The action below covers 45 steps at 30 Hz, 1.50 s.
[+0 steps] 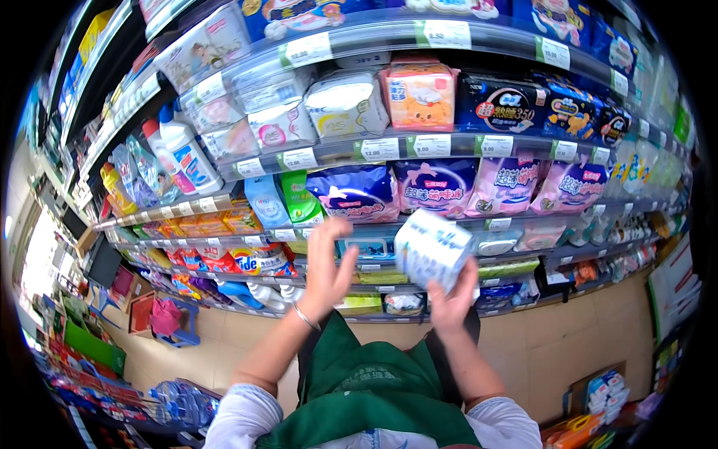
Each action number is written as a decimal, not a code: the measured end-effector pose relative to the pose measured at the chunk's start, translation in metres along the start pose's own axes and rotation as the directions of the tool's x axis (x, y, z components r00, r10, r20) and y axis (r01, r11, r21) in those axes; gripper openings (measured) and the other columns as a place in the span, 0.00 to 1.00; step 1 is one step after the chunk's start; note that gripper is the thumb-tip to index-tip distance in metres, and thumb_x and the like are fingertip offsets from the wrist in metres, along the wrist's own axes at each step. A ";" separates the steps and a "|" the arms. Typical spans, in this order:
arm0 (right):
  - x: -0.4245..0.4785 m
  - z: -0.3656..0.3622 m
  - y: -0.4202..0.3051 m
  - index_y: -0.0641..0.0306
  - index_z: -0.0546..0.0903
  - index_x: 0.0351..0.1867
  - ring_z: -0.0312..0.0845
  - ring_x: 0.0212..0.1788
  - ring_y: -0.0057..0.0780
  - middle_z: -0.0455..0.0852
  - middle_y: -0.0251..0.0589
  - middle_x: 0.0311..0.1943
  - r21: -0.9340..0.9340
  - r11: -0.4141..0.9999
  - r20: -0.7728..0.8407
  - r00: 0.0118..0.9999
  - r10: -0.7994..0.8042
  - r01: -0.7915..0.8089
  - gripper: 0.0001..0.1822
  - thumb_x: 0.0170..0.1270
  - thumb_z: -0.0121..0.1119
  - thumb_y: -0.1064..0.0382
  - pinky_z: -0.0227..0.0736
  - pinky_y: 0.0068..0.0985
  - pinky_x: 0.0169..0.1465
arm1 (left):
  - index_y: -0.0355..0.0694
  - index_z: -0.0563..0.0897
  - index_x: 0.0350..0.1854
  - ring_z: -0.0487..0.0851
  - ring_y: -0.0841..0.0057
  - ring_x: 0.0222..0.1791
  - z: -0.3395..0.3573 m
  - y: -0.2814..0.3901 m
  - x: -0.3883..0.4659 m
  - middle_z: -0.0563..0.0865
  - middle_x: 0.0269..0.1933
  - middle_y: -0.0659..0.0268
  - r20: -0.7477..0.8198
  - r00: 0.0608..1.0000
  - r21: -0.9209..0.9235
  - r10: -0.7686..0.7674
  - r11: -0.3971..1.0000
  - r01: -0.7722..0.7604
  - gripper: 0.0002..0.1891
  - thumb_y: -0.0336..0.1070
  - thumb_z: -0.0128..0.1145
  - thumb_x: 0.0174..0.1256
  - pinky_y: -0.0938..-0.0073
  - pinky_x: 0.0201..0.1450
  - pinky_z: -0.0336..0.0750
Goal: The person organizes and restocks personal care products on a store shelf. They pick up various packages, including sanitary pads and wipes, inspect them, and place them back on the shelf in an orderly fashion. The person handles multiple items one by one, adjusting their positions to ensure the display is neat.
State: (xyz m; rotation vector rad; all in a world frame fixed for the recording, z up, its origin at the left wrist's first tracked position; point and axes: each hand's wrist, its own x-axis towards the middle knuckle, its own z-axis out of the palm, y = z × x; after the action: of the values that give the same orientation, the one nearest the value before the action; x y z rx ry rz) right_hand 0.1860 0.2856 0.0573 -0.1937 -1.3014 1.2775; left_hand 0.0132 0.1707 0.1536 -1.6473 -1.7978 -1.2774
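My right hand [457, 294] grips a white and pale blue plastic-wrapped package [433, 247] by its lower right corner, in front of the shelves. The package is slightly blurred. My left hand [331, 264] is raised to the left of it, fingers apart and holding nothing, with a bracelet on the wrist. Behind the hands, purple and dark blue packs [437, 185] stand in a row on a shelf. On the shelf above are white packs [345, 106], an orange pack with a cartoon bear [422, 98] and black packs [502, 106].
Price tags line the shelf edge [314, 157]. White bottles [188, 157] and Tide detergent bags [261, 262] stand to the left. A blue stool [182, 328] with a pink bag is on the floor at left; large water bottles [185, 401] are at lower left, a box of packs [606, 393] at lower right.
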 end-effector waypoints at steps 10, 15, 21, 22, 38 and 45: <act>0.191 0.059 -0.113 0.66 0.68 0.60 0.68 0.62 0.51 0.72 0.52 0.58 -0.458 0.258 0.424 0.465 -0.777 0.851 0.37 0.45 0.69 0.69 0.63 0.42 0.65 | 0.38 0.69 0.63 0.67 0.58 0.66 -0.014 -0.015 0.171 0.74 0.63 0.55 -0.017 0.955 0.501 0.298 0.829 -0.250 0.29 0.35 0.60 0.57 0.54 0.70 0.57; 0.224 0.099 -0.106 0.58 0.72 0.59 0.68 0.62 0.50 0.73 0.46 0.58 -0.332 0.106 0.660 0.311 -0.684 0.937 0.38 0.37 0.66 0.74 0.67 0.42 0.62 | 0.37 0.75 0.57 0.70 0.58 0.62 0.001 -0.037 0.169 0.76 0.58 0.54 -0.075 0.933 0.447 0.351 0.848 -0.283 0.24 0.34 0.59 0.55 0.51 0.70 0.56; 0.237 0.118 -0.103 0.56 0.74 0.58 0.68 0.62 0.46 0.75 0.41 0.56 -0.388 0.057 0.744 0.349 -0.570 0.920 0.38 0.36 0.64 0.74 0.69 0.37 0.59 | 0.35 0.75 0.57 0.66 0.52 0.66 -0.004 -0.048 0.149 0.74 0.61 0.50 -0.238 0.917 0.365 0.320 0.904 -0.221 0.25 0.36 0.62 0.55 0.49 0.71 0.52; 0.239 0.119 -0.103 0.56 0.74 0.58 0.68 0.62 0.45 0.75 0.41 0.56 -0.386 0.050 0.752 0.346 -0.562 0.921 0.38 0.36 0.64 0.74 0.69 0.37 0.59 | 0.33 0.72 0.60 0.66 0.53 0.67 -0.006 -0.054 0.146 0.72 0.62 0.48 -0.261 0.905 0.349 0.336 0.907 -0.236 0.28 0.35 0.62 0.55 0.51 0.70 0.55; 0.242 0.130 -0.112 0.61 0.73 0.57 0.73 0.53 0.46 0.77 0.44 0.50 -0.343 0.044 0.842 0.328 -0.429 0.938 0.38 0.36 0.67 0.71 0.73 0.36 0.55 | 0.48 0.72 0.58 0.82 0.58 0.52 -0.047 -0.041 0.180 0.80 0.59 0.63 -0.194 0.930 0.102 0.312 0.949 -0.298 0.36 0.31 0.72 0.40 0.67 0.51 0.78; 0.255 0.133 -0.105 0.58 0.74 0.58 0.74 0.54 0.44 0.78 0.43 0.52 -0.406 0.080 0.795 0.394 -0.462 0.911 0.39 0.36 0.70 0.69 0.75 0.34 0.54 | 0.49 0.73 0.58 0.83 0.59 0.46 -0.047 -0.034 0.187 0.81 0.56 0.63 -0.203 0.949 0.183 0.240 0.962 -0.205 0.37 0.36 0.73 0.39 0.65 0.43 0.79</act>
State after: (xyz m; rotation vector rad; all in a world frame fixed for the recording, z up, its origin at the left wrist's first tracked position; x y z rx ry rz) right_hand 0.0804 0.3726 0.3316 0.1714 -2.0039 -0.3799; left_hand -0.0763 0.2443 0.3118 -1.5043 -1.4919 -1.1362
